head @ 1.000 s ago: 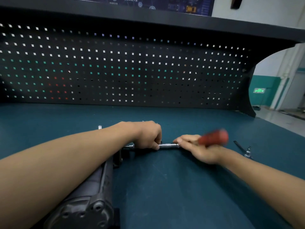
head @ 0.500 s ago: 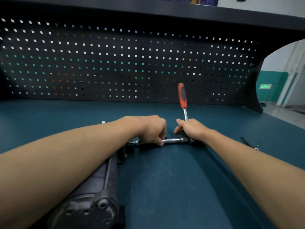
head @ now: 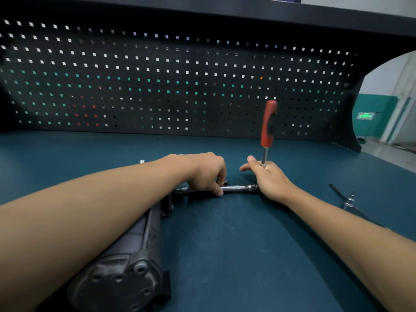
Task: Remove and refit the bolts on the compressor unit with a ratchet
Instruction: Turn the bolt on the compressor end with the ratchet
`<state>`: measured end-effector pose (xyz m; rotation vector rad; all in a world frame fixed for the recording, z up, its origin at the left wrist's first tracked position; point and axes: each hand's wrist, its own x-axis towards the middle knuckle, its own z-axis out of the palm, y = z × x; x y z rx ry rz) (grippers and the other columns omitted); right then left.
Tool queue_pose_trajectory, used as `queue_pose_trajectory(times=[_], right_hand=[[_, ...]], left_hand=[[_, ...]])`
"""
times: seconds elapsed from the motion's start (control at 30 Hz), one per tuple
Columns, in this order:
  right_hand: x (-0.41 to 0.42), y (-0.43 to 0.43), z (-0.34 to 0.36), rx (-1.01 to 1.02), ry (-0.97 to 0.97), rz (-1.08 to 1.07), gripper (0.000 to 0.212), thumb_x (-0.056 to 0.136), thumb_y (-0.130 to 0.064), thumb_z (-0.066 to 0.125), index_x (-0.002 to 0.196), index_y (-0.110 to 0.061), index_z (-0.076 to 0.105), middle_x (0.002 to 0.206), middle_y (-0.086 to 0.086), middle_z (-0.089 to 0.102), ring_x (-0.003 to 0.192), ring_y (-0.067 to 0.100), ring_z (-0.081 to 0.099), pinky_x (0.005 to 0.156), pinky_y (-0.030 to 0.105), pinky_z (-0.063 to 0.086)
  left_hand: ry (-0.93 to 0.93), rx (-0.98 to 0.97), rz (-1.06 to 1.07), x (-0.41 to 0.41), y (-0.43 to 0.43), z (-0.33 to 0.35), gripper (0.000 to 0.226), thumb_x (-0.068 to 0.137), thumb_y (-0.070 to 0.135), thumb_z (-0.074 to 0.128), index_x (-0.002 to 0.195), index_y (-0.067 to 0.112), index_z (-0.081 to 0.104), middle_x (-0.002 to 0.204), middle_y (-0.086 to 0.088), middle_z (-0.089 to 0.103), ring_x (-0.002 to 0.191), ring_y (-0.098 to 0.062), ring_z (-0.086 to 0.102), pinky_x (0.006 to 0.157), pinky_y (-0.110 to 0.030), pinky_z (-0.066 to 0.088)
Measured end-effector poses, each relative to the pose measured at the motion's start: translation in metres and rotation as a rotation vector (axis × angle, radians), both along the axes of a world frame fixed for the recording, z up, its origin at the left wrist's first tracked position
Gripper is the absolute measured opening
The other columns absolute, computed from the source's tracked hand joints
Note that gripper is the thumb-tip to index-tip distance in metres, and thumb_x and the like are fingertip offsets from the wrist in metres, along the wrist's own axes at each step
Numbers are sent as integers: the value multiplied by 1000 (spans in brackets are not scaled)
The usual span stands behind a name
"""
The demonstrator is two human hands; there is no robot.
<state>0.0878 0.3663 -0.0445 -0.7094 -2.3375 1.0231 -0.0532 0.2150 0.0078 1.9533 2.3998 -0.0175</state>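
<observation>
While my left hand [head: 207, 172] pinches the stiff extension bar [head: 236, 188] at the compressor unit's [head: 135, 244] twelve o'clock end, my right hand [head: 270, 180] clenches the ratchet [head: 268, 122] low (better leverage, I'd judge, on its red grip).

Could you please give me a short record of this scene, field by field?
left: the left hand grips the chrome extension bar close to the compressor
right: the right hand holds the ratchet near its head, red handle pointing up
bar: lies level, running from the ratchet toward the compressor's far end
table: teal; a small metal part beyond the left forearm, a spare tool at the right
backdrop: black pegboard
</observation>
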Motion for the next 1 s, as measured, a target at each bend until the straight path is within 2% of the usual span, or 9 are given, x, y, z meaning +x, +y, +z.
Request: queue_pose_trajectory(times=[0.07,0.13,0.17,0.27,0.37,0.53,0.77,0.9,1.0], right_hand=[[14,-3,-5,72,-16,81,42,104,-56,32,108,-36,69,117,-4,65,112,5,55,95,19,33],[29,-3,-13,255,-74,147,46,103,-57,29,126,-35,61,134,-2,60,129,11,49,103,8,26],[35,-1,-18,365,-138,163,50,101,-60,27,137,-37,53,142,-3,54,134,14,45,108,10,24],[45,6,-26,411,-328,121,53,96,-62,36,146,-59,17,160,-5,27,146,27,30,119,44,26],[46,7,-24,378,-395,155,56,97,-59,42,140,-67,7,166,-2,15,152,30,19,121,50,21],[46,8,-21,387,-404,200,59,92,-65,39,143,-62,8,165,2,22,153,27,18,121,50,23],[47,-5,-10,418,-390,192,51,100,-53,46,146,-37,32,146,-6,45,136,19,42,114,36,33],[31,-8,9,139,-337,152,56,100,-64,30,117,-24,66,123,-3,64,120,17,57,97,28,39],[15,-7,22,29,-357,59,65,99,-69,25,95,-27,74,115,-4,69,105,10,61,85,22,39]], left_hand=[[3,-3,12,1,-2,0,20,83,44,78,83,29,65,81,9,61,85,-21,62,78,-34,54],[9,-7,24,0,-4,0,21,83,44,78,86,27,67,85,6,64,85,-21,61,78,-35,54],[10,-11,32,0,-4,0,22,83,45,77,88,25,69,87,4,65,85,-21,61,78,-35,54],[12,-28,47,-1,-6,0,24,86,47,74,91,24,70,92,1,67,87,-20,60,79,-34,54],[7,-43,41,-3,-7,-1,21,87,47,73,86,28,64,89,4,64,89,-21,60,80,-33,52],[-35,-37,12,-4,-9,-1,13,94,43,64,92,30,68,79,17,59,76,-7,56,68,-26,42],[-30,-53,-2,4,-8,2,17,97,30,62,103,19,74,91,4,70,86,-17,61,83,-31,52],[-17,-35,-11,7,-5,2,15,93,31,69,96,17,75,81,5,68,82,-19,61,79,-30,53],[-8,-24,-5,7,-4,2,14,91,31,71,94,18,75,75,9,63,80,-18,61,78,-30,53]])
